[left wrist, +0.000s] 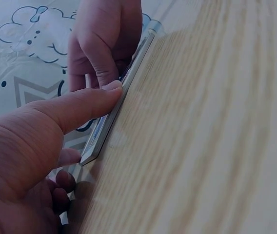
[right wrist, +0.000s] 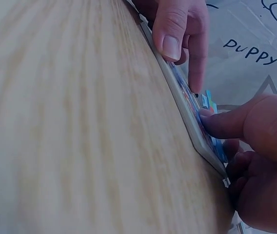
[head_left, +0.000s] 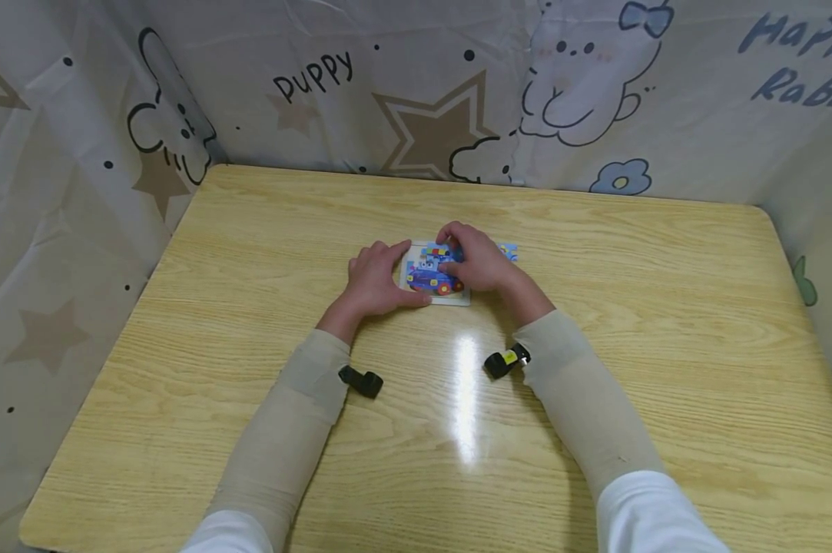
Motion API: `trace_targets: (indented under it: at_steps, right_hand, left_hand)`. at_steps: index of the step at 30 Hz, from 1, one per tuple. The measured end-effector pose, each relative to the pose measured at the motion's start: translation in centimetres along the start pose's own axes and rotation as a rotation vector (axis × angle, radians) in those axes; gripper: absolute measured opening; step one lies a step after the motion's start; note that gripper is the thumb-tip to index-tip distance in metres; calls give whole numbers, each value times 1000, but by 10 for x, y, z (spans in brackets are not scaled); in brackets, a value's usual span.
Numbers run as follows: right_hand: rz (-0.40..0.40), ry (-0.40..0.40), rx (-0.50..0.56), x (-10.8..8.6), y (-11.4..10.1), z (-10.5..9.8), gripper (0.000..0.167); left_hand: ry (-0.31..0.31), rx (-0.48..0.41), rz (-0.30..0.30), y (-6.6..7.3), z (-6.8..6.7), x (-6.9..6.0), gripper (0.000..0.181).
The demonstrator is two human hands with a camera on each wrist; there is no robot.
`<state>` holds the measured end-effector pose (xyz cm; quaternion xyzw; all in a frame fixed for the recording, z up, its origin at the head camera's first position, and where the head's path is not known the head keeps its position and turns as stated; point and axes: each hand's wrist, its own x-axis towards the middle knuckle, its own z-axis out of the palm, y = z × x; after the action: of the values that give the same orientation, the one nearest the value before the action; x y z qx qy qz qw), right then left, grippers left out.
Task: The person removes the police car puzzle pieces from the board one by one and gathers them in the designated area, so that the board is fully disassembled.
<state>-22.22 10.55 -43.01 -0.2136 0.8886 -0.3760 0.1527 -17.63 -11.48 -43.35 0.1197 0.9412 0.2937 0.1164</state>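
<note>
A small puzzle board [head_left: 461, 301] with a blue cartoon car picture lies flat on the table. The left hand [head_left: 376, 283] spans its left side, thumb on the near edge and index finger at the far left corner; that thumb also rests on the rim in the left wrist view. Over the board's right part, the right hand [head_left: 481, 259] pinches a puzzle piece [head_left: 435, 252] with coloured blocks between thumb and index finger. This piece [right wrist: 208, 100] stands tilted above the board in the right wrist view. The right fingers hide part of the picture.
Another blue puzzle piece [head_left: 508, 250] shows just beyond the right hand. The wooden table [head_left: 250, 230] reaches back to a printed cloth [head_left: 250, 46]. Black wrist cameras extend inward from both sleeves.
</note>
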Motion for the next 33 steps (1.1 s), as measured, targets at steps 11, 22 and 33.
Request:
trace_targets:
  at_steps: [11,22,33]
  right_hand:
    - [6,29,24,0,1,2,32]
    - [-6,10,74,0,3,1,29]
    - [40,23,111,0,1,1,31]
  left_hand:
    - [-1,1,-2,1,0,0,105]
    - [7,2,6,-1,1,0,105]
    - [2,2,1,-1,1,0,105]
